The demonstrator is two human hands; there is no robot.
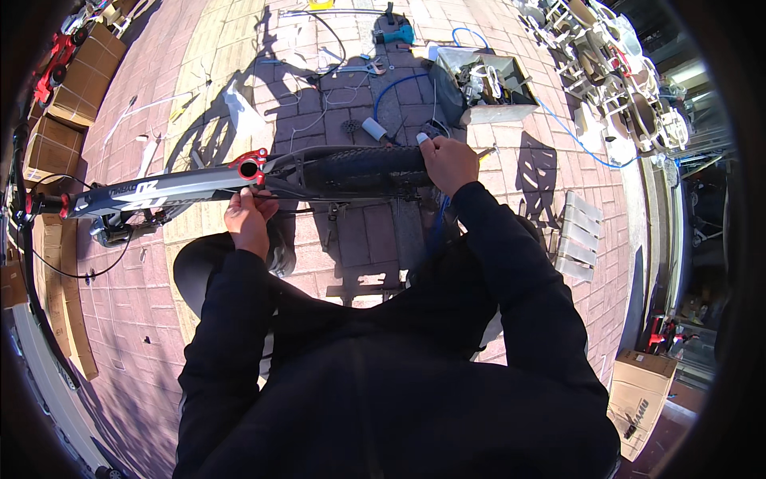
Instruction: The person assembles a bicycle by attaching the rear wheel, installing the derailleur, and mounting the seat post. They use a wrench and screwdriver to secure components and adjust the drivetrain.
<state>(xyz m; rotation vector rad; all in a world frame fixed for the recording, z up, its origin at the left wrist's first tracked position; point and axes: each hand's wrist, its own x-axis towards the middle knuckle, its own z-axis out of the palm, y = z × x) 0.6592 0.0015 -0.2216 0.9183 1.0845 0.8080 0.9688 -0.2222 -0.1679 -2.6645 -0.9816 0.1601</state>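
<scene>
A grey bicycle frame (pixel 152 193) lies across in front of me, with a red seat clamp (pixel 250 166) at its open seat tube. My left hand (pixel 249 217) grips the frame just below that clamp. The black knobby rear tyre (pixel 363 168) runs to the right of the clamp. My right hand (pixel 448 161) rests closed on the tyre's right end, beside a small white part (pixel 423 138). Both black sleeves come up from the lower edge.
A brick pavement lies below. A grey box of parts (pixel 501 112) sits behind the tyre, with blue cable (pixel 399 81), a wrench (pixel 361 69) and a teal power tool (pixel 396 33). Cardboard boxes (pixel 76 88) stand left, another box (pixel 638 399) lower right, white racks (pixel 614 56) upper right.
</scene>
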